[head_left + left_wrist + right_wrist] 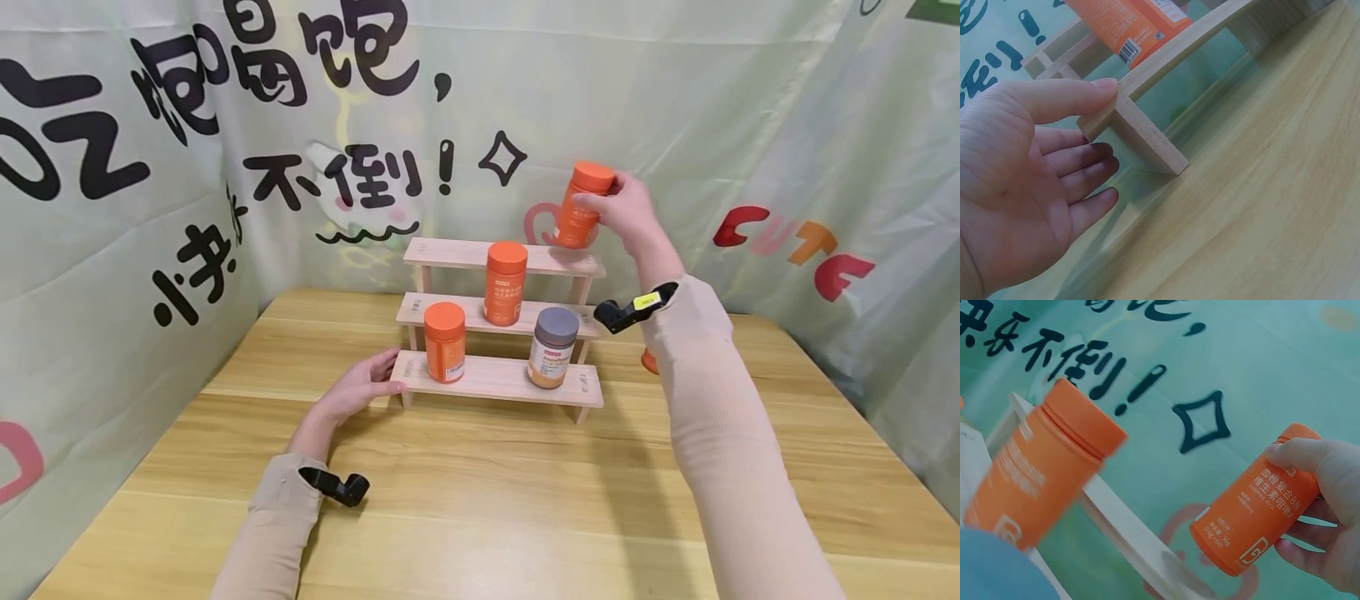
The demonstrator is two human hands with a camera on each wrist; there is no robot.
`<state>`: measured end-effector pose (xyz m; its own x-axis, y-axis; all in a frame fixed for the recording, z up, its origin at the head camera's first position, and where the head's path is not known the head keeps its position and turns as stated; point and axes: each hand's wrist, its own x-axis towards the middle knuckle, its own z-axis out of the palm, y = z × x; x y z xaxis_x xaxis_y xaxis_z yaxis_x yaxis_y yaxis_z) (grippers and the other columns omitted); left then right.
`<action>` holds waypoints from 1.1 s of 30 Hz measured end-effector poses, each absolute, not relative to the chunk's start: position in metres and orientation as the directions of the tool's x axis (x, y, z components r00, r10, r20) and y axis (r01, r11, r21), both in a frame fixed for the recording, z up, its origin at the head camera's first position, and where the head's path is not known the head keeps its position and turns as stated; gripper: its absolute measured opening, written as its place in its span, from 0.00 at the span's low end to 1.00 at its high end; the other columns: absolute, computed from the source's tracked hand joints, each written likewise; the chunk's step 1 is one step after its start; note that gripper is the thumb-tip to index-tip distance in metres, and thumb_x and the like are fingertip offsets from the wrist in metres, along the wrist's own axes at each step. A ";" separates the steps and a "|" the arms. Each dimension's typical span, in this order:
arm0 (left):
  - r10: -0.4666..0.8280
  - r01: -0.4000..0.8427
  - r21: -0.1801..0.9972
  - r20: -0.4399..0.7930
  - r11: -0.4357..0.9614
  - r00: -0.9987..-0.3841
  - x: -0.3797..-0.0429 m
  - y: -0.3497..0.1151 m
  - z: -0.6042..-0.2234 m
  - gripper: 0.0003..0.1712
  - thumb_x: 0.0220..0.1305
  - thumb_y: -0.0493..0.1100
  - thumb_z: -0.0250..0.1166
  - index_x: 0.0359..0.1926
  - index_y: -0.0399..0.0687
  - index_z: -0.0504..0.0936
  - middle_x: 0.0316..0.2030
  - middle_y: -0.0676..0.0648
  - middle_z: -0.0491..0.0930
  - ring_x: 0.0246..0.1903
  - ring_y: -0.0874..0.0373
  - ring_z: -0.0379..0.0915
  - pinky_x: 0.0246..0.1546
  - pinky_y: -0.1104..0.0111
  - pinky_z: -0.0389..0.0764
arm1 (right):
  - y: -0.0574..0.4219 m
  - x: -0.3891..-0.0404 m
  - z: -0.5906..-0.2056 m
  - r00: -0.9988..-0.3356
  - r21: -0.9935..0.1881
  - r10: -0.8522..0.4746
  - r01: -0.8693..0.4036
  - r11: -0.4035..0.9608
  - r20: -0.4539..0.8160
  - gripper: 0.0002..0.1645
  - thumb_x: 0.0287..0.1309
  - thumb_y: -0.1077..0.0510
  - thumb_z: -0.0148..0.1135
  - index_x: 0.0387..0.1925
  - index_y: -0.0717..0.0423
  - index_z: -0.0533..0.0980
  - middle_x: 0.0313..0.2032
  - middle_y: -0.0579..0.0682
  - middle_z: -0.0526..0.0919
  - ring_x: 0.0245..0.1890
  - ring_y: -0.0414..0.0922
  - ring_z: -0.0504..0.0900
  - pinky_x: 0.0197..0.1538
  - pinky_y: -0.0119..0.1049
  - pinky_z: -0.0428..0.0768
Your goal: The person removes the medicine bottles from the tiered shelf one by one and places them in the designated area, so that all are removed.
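My right hand (pixel 632 212) grips an orange pill bottle (pixel 1254 503) near its cap, thumb on one side and fingers on the other. It hangs slightly tilted over the right end of the top tier of a three-tier wooden shelf (pixel 487 252). My left hand (pixel 1029 162) pinches the left end of the bottom tier, thumb on the top face and index finger under the edge. An orange bottle (pixel 445 343) stands on the bottom tier at left, a grey-capped jar (pixel 553 348) at right. Another orange bottle (pixel 506 283) stands mid-tier.
The shelf stands on a wooden table (pixel 465 500). Behind it hangs a pale curtain (pixel 675 108) with dark lettering. A small orange object (pixel 649 361), mostly hidden by the right forearm, lies on the table right of the shelf.
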<state>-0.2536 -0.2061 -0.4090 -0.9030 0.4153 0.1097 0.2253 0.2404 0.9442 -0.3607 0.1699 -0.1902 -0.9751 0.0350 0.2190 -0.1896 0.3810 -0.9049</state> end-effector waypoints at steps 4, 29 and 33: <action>0.401 0.185 0.955 0.078 0.234 -0.913 -0.254 -0.205 -0.408 0.49 0.58 0.43 0.65 0.68 0.26 0.44 0.68 0.28 0.45 0.66 0.36 0.46 0.65 0.51 0.52 | 0.190 -0.356 -0.192 -0.976 -0.903 0.061 -0.171 0.394 0.211 0.36 0.57 0.53 0.61 0.64 0.58 0.61 0.56 0.52 0.69 0.50 0.44 0.68 0.54 0.40 0.71; 0.379 0.148 0.957 0.043 0.251 -0.924 -0.256 -0.204 -0.408 0.45 0.60 0.35 0.61 0.68 0.27 0.44 0.68 0.29 0.44 0.66 0.37 0.45 0.65 0.51 0.50 | 0.296 -0.320 -0.216 -0.971 -0.850 0.141 -0.093 0.518 0.192 0.43 0.55 0.44 0.61 0.67 0.57 0.57 0.54 0.51 0.68 0.46 0.41 0.68 0.50 0.31 0.73; 0.382 0.147 0.956 0.041 0.252 -0.923 -0.255 -0.204 -0.406 0.45 0.60 0.36 0.61 0.69 0.27 0.44 0.68 0.29 0.45 0.66 0.38 0.45 0.65 0.52 0.51 | 0.313 -0.314 -0.223 -0.965 -0.833 0.172 -0.075 0.548 0.200 0.44 0.55 0.42 0.60 0.67 0.56 0.57 0.55 0.52 0.67 0.45 0.41 0.67 0.43 0.25 0.72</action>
<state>-0.2546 -0.2041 -0.4062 -0.9234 0.3815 0.0409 0.1466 0.2524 0.9565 -0.3138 0.3127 -0.2231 -0.9645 0.1720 0.2001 -0.0753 0.5475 -0.8334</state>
